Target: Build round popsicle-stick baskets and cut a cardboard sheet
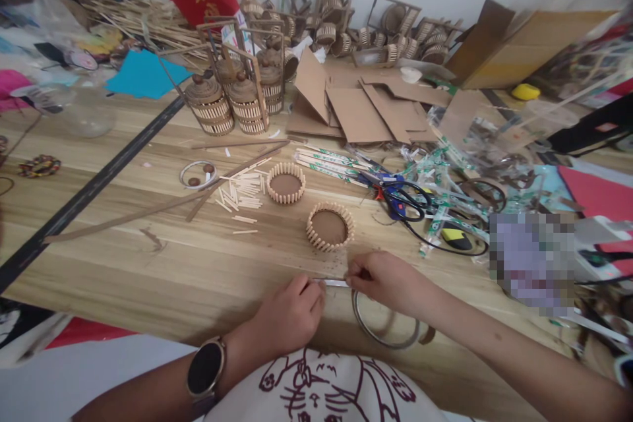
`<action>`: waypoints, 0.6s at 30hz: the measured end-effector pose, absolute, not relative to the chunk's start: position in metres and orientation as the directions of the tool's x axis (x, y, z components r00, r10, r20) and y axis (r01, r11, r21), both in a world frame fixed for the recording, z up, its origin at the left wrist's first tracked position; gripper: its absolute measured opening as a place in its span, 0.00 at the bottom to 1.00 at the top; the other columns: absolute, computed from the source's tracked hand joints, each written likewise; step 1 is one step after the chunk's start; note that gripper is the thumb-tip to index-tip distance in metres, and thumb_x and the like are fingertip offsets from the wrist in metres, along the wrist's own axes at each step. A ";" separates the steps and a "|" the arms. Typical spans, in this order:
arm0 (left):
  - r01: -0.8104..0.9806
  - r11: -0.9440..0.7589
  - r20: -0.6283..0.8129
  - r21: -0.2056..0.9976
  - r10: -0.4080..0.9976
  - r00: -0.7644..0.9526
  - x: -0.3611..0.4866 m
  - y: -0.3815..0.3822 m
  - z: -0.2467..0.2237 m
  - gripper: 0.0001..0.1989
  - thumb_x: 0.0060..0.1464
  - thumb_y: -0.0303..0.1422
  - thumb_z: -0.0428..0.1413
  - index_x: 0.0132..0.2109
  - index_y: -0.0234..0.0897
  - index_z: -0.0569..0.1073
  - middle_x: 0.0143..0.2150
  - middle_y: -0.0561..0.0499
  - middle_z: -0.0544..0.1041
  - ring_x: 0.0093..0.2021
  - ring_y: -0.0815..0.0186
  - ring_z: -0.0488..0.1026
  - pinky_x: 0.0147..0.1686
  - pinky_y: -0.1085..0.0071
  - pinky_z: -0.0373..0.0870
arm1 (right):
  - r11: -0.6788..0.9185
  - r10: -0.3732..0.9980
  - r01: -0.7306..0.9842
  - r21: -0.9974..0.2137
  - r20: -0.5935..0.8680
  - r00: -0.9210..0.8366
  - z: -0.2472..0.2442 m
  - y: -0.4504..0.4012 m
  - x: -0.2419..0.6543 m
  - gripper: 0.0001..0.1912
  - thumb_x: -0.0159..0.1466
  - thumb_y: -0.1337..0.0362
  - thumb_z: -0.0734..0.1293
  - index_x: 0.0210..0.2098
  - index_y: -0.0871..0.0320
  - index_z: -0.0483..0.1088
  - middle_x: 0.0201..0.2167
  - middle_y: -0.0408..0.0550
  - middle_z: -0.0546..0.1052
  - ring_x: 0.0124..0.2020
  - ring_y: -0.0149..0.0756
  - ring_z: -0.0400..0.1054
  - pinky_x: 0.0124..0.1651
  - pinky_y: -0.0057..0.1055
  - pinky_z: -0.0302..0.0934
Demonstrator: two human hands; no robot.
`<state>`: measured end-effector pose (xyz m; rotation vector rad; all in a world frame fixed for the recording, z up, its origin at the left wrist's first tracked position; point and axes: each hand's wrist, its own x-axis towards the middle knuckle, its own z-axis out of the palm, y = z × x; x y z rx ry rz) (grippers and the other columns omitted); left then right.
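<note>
Near the table's front edge, my left hand (297,310) is closed in a pinch on one end of a narrow whitish strip of tape (337,283). My right hand (383,275) pinches the other end, so the strip is stretched level between them. Below the right hand is a thin tape roll (357,316), a wide ring partly covered by that hand. Just beyond the hands stands a round brown base ringed with short upright sticks (330,227). A second such stick-ringed base (286,183) sits farther back to the left. Loose short sticks (242,194) lie beside it.
Long brown strips (148,209) cross the table at left. Scissors (405,198) lie amid plastic wrappers (440,171) on the right. Lidded stick baskets (247,105) stand behind, beside cardboard pieces (356,105). A small ring (198,175) holds brown discs.
</note>
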<state>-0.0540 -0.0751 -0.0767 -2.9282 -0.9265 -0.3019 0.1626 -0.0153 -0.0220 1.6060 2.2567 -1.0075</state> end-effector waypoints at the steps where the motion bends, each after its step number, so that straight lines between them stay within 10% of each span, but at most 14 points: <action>1: 0.579 -0.815 0.193 0.011 0.570 0.799 -0.054 -0.075 -0.077 0.11 0.66 0.23 0.46 0.49 0.25 0.72 0.32 0.47 0.74 0.35 0.62 0.70 0.29 0.70 0.70 | 0.187 0.765 0.896 -0.402 -0.514 -0.390 -0.022 -0.016 0.162 0.11 0.61 0.66 0.63 0.26 0.58 0.75 0.24 0.46 0.77 0.25 0.32 0.65 0.28 0.27 0.50; 18: 0.580 -0.815 0.141 0.008 0.575 0.806 -0.054 -0.075 -0.075 0.11 0.66 0.24 0.46 0.49 0.26 0.72 0.34 0.45 0.74 0.37 0.61 0.70 0.31 0.69 0.71 | 0.241 0.764 0.917 -0.319 -0.521 -0.382 -0.019 -0.017 0.158 0.11 0.62 0.66 0.63 0.28 0.59 0.76 0.27 0.49 0.79 0.27 0.34 0.68 0.29 0.28 0.50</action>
